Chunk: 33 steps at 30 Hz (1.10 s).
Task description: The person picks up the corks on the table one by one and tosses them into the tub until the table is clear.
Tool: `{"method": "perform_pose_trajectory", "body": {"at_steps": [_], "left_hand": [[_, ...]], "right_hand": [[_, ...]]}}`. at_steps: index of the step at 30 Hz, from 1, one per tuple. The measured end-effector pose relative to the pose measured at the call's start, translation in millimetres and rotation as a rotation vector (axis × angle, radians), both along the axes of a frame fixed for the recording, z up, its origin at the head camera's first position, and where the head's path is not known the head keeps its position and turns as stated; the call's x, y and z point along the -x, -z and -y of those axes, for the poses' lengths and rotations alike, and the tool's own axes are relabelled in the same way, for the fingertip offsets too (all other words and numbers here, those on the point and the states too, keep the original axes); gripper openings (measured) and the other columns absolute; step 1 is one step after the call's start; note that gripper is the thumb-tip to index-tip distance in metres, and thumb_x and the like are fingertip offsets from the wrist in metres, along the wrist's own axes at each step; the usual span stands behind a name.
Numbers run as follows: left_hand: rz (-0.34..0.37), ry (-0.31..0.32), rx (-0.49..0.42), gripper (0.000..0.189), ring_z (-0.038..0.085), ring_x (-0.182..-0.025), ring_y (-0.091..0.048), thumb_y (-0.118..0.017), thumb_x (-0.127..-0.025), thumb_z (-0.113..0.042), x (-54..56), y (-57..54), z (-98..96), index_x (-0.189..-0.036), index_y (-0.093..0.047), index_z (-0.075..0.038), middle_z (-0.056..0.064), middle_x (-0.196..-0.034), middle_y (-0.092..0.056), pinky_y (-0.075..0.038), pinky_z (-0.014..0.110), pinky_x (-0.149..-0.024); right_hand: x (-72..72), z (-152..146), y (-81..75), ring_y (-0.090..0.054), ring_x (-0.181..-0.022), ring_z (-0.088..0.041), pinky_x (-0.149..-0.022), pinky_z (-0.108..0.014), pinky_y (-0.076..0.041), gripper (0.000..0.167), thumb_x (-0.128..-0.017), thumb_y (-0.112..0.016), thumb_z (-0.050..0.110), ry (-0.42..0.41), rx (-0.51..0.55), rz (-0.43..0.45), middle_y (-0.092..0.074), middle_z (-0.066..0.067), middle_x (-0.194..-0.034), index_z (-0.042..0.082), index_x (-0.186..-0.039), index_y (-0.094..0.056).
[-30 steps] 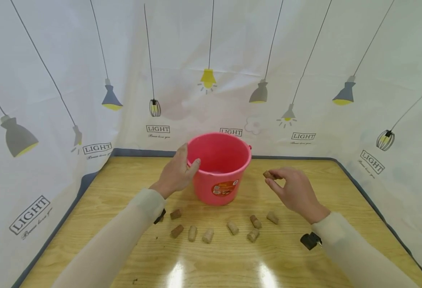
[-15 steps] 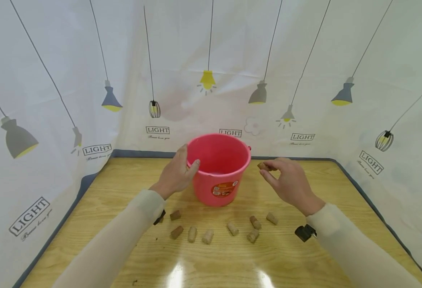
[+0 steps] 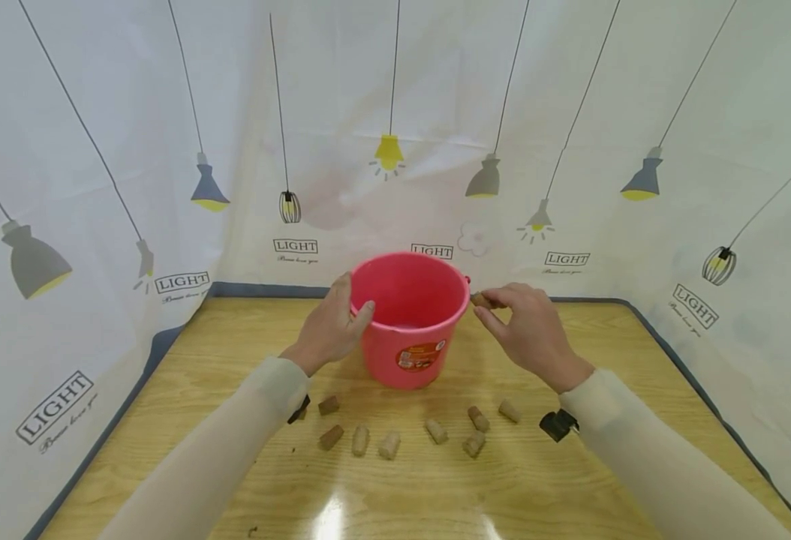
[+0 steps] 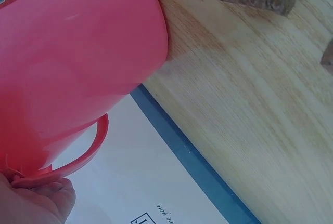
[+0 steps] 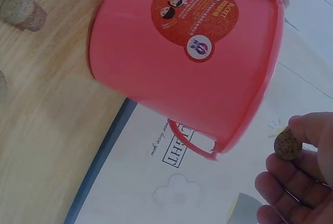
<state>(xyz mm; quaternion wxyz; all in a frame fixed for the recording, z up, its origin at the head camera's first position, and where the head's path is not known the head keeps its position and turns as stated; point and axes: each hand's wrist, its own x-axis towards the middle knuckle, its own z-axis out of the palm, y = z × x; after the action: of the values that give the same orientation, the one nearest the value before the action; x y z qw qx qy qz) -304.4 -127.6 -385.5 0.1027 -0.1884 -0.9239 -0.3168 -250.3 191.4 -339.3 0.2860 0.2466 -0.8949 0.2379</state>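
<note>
A pink plastic bucket (image 3: 383, 356) with a red label stands on the wooden table. My left hand (image 3: 328, 326) grips its rim on the left side, thumb over the edge. In the left wrist view, the fingers (image 4: 60, 195) of that hand also touch the bucket's curved handle (image 4: 91, 154). Just outside the right rim, my right hand (image 3: 533, 330) pinches a cork (image 5: 287, 145) between thumb and fingers, apart from the bucket. Several more corks, such as a pale cork (image 3: 389, 445) and a brown cork (image 3: 331, 437), lie in front of the bucket. The bucket's bottom is mostly hidden.
A white cloth (image 3: 341, 165) printed with lamps rises behind and at both sides of the table (image 3: 382, 495). Its dark blue border (image 3: 267, 288) runs along the table's back edge. A black strap piece (image 3: 559, 425) sits below the right wrist.
My right hand has moved left with the cork, from out over the table to close beside the bucket's right rim. The left hand and bucket stay in place.
</note>
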Motion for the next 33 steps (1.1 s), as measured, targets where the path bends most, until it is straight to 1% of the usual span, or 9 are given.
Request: {"method": "perform_pose_trajectory", "body": {"at_steps": [5, 8, 12, 15, 20, 23, 28, 33], "left_hand": [[-0.009, -0.002, -0.014, 0.076, 0.029, -0.116, -0.055, -0.049, -0.105, -0.04, 0.9, 1.2, -0.3, -0.163, -0.016, -0.005, 0.014, -0.154, -0.039, -0.055, 0.053, -0.096], [-0.014, 0.003, -0.022, 0.074, 0.029, -0.116, -0.055, -0.051, -0.105, -0.037, 1.0, 1.8, -0.5, -0.162, -0.017, -0.005, 0.014, -0.152, -0.041, -0.055, 0.053, -0.095], [-0.014, 0.001, -0.011, 0.075, 0.027, -0.113, -0.056, -0.049, -0.105, -0.04, 1.4, 1.9, -0.7, -0.163, -0.016, -0.005, 0.013, -0.152, -0.041, -0.056, 0.051, -0.094], [-0.013, -0.002, -0.002, 0.076, 0.027, -0.111, -0.057, -0.046, -0.105, -0.043, 1.5, 1.6, -0.5, -0.163, -0.015, -0.005, 0.013, -0.154, -0.039, -0.055, 0.052, -0.094], [-0.009, -0.007, 0.004, 0.077, 0.029, -0.113, -0.057, -0.045, -0.105, -0.045, 1.1, 1.4, -0.1, -0.163, -0.014, -0.004, 0.014, -0.158, -0.036, -0.054, 0.054, -0.097], [-0.005, -0.01, 0.007, 0.077, 0.03, -0.112, -0.057, -0.044, -0.105, -0.045, 0.4, 1.1, 0.3, -0.163, -0.014, -0.004, 0.014, -0.158, -0.036, -0.054, 0.054, -0.096], [-0.001, -0.009, 0.009, 0.077, 0.029, -0.108, -0.059, -0.044, -0.105, -0.045, 0.1, 0.7, 0.4, -0.163, -0.013, -0.004, 0.014, -0.158, -0.035, -0.054, 0.053, -0.095], [-0.016, 0.003, 0.006, 0.075, 0.028, -0.107, -0.059, -0.045, -0.105, -0.043, 0.8, 0.2, -0.4, -0.163, -0.015, -0.005, 0.014, -0.154, -0.039, -0.056, 0.052, -0.092]], "right_hand": [[5.0, 6, -3.0, -0.068, -0.088, -0.028, -0.082, -0.05, -0.052, 0.018, -0.092, -0.078, 0.017, -0.004, 0.003, -0.011, -0.076, -0.008, -0.094, 0.003, -0.105, -0.079], [7.1, 10, -5.1, -0.067, -0.09, -0.027, -0.083, -0.049, -0.052, 0.018, -0.093, -0.077, 0.017, -0.005, 0.005, 0.002, -0.076, -0.008, -0.096, 0.004, -0.105, -0.079], [8.7, 14, -8.9, -0.067, -0.092, -0.027, -0.085, -0.048, -0.052, 0.023, -0.094, -0.076, 0.019, -0.008, 0.007, 0.031, -0.076, -0.009, -0.099, 0.003, -0.11, -0.078], [10.9, 17, -11.5, -0.068, -0.093, -0.027, -0.085, -0.048, -0.053, 0.026, -0.095, -0.075, 0.019, -0.013, 0.011, 0.044, -0.076, -0.01, -0.101, 0.002, -0.113, -0.077], [15.3, 23, -13.6, -0.068, -0.094, -0.027, -0.086, -0.047, -0.055, 0.023, -0.095, -0.074, 0.018, -0.016, 0.008, 0.075, -0.076, -0.01, -0.101, 0.002, -0.112, -0.078], [17.5, 26, -14.2, -0.067, -0.095, -0.027, -0.087, -0.047, -0.054, 0.023, -0.095, -0.074, 0.019, -0.013, 0.002, 0.091, -0.076, -0.01, -0.101, 0.003, -0.111, -0.078], [22.0, 30, -14.4, -0.067, -0.097, -0.026, -0.084, -0.044, -0.057, 0.021, -0.095, -0.075, 0.018, -0.013, 0.003, 0.101, -0.076, -0.009, -0.102, 0.004, -0.11, -0.078], [25.1, 31, -13.4, -0.066, -0.096, -0.025, -0.081, -0.042, -0.059, 0.02, -0.094, -0.076, 0.014, -0.023, 0.013, 0.121, -0.075, -0.009, -0.102, 0.003, -0.111, -0.078]]}}
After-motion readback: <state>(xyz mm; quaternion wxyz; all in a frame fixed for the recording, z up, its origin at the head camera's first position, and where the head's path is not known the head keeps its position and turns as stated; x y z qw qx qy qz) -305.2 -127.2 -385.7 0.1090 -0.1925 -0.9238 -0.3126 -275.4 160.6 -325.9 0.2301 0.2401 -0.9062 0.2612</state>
